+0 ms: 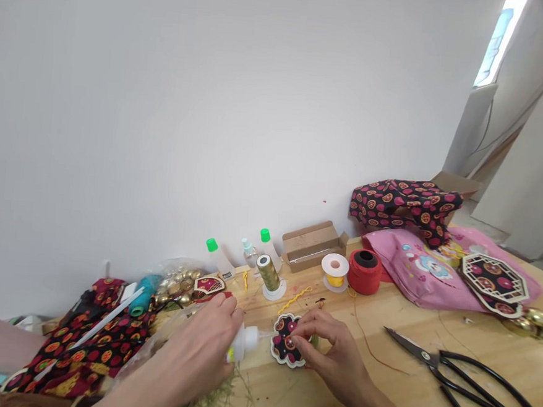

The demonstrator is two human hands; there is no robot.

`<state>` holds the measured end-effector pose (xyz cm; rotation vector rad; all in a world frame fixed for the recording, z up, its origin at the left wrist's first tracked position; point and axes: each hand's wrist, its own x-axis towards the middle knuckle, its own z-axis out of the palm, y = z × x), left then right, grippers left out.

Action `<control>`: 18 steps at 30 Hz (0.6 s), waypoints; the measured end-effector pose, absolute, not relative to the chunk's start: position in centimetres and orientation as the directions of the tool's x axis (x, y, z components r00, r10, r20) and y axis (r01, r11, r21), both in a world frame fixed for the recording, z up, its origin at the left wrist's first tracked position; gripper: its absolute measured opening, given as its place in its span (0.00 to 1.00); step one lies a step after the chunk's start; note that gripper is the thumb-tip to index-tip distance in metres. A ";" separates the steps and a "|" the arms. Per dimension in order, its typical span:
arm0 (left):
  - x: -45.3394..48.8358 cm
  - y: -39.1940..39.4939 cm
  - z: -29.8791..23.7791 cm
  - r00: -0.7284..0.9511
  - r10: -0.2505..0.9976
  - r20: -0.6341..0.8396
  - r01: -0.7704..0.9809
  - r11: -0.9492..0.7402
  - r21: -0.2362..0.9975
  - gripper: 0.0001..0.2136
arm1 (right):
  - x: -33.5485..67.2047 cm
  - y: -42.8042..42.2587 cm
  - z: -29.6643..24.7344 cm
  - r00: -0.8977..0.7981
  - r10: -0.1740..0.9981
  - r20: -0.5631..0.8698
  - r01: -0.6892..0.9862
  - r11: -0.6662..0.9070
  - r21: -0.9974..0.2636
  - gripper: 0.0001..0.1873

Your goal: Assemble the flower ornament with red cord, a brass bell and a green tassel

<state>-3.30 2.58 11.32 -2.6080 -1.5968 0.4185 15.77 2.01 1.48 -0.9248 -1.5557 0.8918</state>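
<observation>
My left hand [199, 347] is wrapped around a white glue bottle [247, 341], tipped on its side with its thin clear nozzle pointing right. The nozzle tip reaches the left edge of a flower-shaped ornament [281, 342], which has dark patterned fabric inside a pale scalloped rim and lies on the wooden table. Over the ornament's middle, the thumb and index finger of my right hand [335, 354] pinch together. Whatever is between those fingertips is too small to make out. The right hand hides part of the ornament's right side.
Black-handled scissors [437, 364] lie open at right. Behind stand a gold thread cone [269, 274], a yellow spool [335, 273], a red spool [364, 272] and a cardboard box [312, 247]. A pink bag [411, 269] lies right; patterned fabric [76, 338] and gold bells [179, 284] lie left.
</observation>
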 end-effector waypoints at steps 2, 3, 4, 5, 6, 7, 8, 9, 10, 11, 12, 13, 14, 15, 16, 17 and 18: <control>-3.1 2.6 11.5 0.432 0.875 -0.220 0.859 -0.474 -0.197 0.12 | 15.8 2.0 1.5 -0.122 0.905 0.407 0.099 0.419 -0.903 0.06; -3.1 2.7 11.6 0.431 0.872 -0.232 0.856 -0.476 -0.200 0.12 | 15.8 2.1 1.5 -0.113 0.906 0.407 0.096 0.418 -0.903 0.06; -3.1 2.7 11.7 0.431 0.870 -0.240 0.854 -0.479 -0.204 0.12 | 15.8 2.1 1.5 -0.103 0.908 0.407 0.093 0.416 -0.904 0.06; -3.1 2.7 11.7 0.431 0.868 -0.245 0.851 -0.482 -0.210 0.11 | 15.8 2.1 1.4 -0.094 0.909 0.407 0.091 0.415 -0.905 0.07; -3.1 2.7 11.8 0.431 0.868 -0.246 0.848 -0.483 -0.220 0.11 | 15.8 2.1 1.4 -0.089 0.910 0.405 0.088 0.413 -0.907 0.07; -3.0 2.7 11.8 0.426 0.871 -0.244 0.847 -0.479 -0.232 0.11 | 15.7 2.1 1.4 -0.088 0.911 0.402 0.085 0.409 -0.908 0.07; -3.0 2.6 11.9 0.421 0.874 -0.244 0.846 -0.475 -0.243 0.11 | 15.7 2.1 1.4 -0.092 0.912 0.400 0.082 0.407 -0.910 0.07; -3.0 2.6 12.0 0.414 0.877 -0.244 0.847 -0.470 -0.250 0.11 | 15.7 2.1 1.4 -0.098 0.913 0.397 0.081 0.404 -0.911 0.07; -3.0 2.5 12.0 0.410 0.878 -0.246 0.848 -0.467 -0.251 0.12 | 15.6 2.1 1.3 -0.105 0.913 0.393 0.080 0.402 -0.912 0.07; -2.9 2.4 12.1 0.409 0.879 -0.246 0.850 -0.465 -0.248 0.12 | 15.6 2.1 1.3 -0.109 0.915 0.389 0.079 0.398 -0.914 0.07; -2.9 2.3 12.2 0.411 0.877 -0.247 0.851 -0.466 -0.240 0.13 | 15.6 2.1 1.3 -0.111 0.916 0.386 0.076 0.395 -0.915 0.07; -2.9 2.2 12.2 0.414 0.876 -0.246 0.853 -0.468 -0.231 0.13 | 15.6 2.1 1.3 -0.111 0.916 0.385 0.072 0.394 -0.916 0.07; -2.9 2.0 12.3 0.417 0.876 -0.243 0.854 -0.470 -0.224 0.14 | 15.6 2.0 1.3 -0.110 0.916 0.387 0.067 0.395 -0.916 0.06; -3.0 1.9 12.3 0.420 0.875 -0.241 0.854 -0.471 -0.220 0.14 | 15.6 2.0 1.3 -0.110 0.915 0.389 0.062 0.397 -0.916 0.06; -3.1 1.8 12.3 0.422 0.875 -0.239 0.853 -0.472 -0.221 0.14 | 15.5 2.0 1.3 -0.111 0.913 0.392 0.059 0.399 -0.915 0.07; -3.2 1.8 12.2 0.420 0.876 -0.237 0.853 -0.470 -0.227 0.14 | 15.5 2.0 1.2 -0.112 0.912 0.394 0.057 0.402 -0.914 0.07; -3.3 1.7 12.2 0.418 0.877 -0.236 0.852 -0.468 -0.232 0.14 | 15.5 2.0 1.2 -0.112 0.912 0.395 0.058 0.403 -0.913 0.07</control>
